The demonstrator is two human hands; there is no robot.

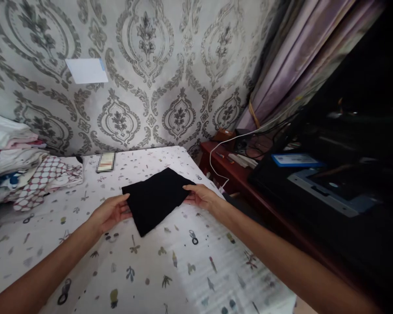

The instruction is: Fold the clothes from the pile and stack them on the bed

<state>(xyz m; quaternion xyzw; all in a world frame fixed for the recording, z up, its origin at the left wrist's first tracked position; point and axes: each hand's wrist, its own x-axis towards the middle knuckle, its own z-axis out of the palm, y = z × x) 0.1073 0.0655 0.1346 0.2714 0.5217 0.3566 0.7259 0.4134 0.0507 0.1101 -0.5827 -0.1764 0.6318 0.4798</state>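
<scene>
A flat piece of black cloth (157, 198) lies over the white patterned sheet (131, 270) near the middle of the view. My left hand (113, 213) pinches its left edge, thumb on top and fingers partly beneath. At the cloth's right corner, my right hand (199, 196) grips it with the thumb above and the other fingers below. The fingertips under the cloth are hidden.
Crumpled clothes (36, 170) are heaped at the left. A small blurred packet (106, 162) lies near the wall. At the right stands a dark red table (229, 163) with a white cable (212, 150), beside a large black object holding a blue-edged item (296, 160).
</scene>
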